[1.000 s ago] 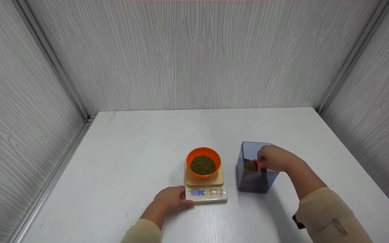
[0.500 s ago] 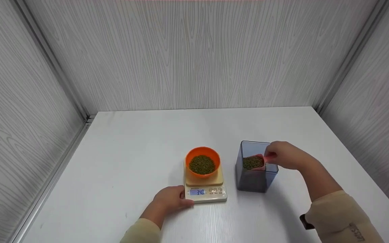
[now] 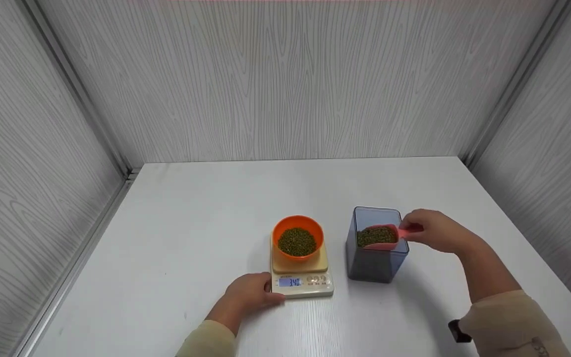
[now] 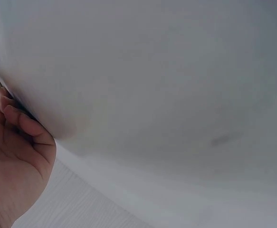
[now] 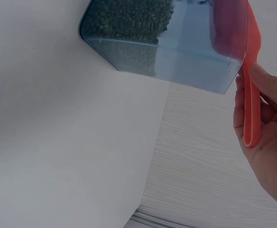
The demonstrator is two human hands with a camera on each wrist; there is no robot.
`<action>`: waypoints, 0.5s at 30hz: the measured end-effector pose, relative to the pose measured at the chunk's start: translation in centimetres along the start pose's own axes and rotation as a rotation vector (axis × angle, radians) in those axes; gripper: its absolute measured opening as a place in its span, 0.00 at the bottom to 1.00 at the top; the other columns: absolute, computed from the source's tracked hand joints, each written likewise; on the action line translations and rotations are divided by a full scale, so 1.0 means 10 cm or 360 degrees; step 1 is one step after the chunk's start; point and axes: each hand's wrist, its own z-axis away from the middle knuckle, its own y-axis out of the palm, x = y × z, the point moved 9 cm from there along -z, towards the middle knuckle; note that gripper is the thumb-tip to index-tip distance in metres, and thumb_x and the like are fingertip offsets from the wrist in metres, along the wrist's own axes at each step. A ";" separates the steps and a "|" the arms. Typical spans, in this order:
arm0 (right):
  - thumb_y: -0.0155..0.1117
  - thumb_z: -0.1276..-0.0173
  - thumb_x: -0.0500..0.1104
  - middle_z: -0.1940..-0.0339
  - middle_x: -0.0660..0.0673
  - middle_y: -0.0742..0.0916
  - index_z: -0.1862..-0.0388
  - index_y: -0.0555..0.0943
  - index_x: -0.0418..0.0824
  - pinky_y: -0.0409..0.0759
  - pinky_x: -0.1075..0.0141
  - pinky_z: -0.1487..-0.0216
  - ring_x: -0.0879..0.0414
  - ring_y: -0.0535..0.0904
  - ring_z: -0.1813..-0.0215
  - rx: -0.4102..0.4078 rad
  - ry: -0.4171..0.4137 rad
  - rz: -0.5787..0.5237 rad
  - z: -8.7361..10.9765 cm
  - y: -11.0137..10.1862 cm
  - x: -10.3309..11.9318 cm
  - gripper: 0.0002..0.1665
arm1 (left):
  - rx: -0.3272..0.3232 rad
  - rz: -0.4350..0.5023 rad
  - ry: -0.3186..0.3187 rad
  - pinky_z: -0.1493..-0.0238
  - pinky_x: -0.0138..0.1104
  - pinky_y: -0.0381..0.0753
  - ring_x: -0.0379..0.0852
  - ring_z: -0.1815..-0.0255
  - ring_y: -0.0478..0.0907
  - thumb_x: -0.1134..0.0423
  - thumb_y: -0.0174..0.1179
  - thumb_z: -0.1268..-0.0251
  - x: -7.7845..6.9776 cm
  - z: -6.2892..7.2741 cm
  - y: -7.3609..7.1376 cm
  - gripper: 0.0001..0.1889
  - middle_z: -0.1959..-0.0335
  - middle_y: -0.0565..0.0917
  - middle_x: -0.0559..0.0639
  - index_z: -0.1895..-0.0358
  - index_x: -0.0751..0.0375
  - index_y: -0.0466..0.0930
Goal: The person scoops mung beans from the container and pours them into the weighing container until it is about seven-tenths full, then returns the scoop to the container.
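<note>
In the head view my right hand holds a red scoop by its handle, at the top of a bluish clear container. Small green beans, like mung beans, heap in the scoop. The right wrist view shows the scoop's handle between thumb and fingers, and more green beans inside the container. To the left, my left hand grips the front left corner of a kitchen scale, its thumb at the front edge. On the scale stands an orange bowl with green beans in it.
A white table carries everything, with pale wood-grain panels at the back and both sides. The scale's lit display reads about 340. A dark object shows at the right sleeve.
My right hand has drawn the scoop up from inside the container to its rim, shifting rightward, with beans now heaped in it. The left hand, scale and bowl have stayed put.
</note>
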 end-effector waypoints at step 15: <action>0.63 0.38 0.42 0.65 0.47 0.80 0.61 0.79 0.45 0.74 0.63 0.61 0.52 0.73 0.62 -0.0083 0.0104 -0.0246 0.09 0.04 -0.26 0.06 | -0.0008 -0.0015 0.0012 0.68 0.39 0.64 0.44 0.72 0.66 0.40 0.63 0.53 -0.04 0.04 -0.03 0.20 0.79 0.69 0.44 0.71 0.51 0.71</action>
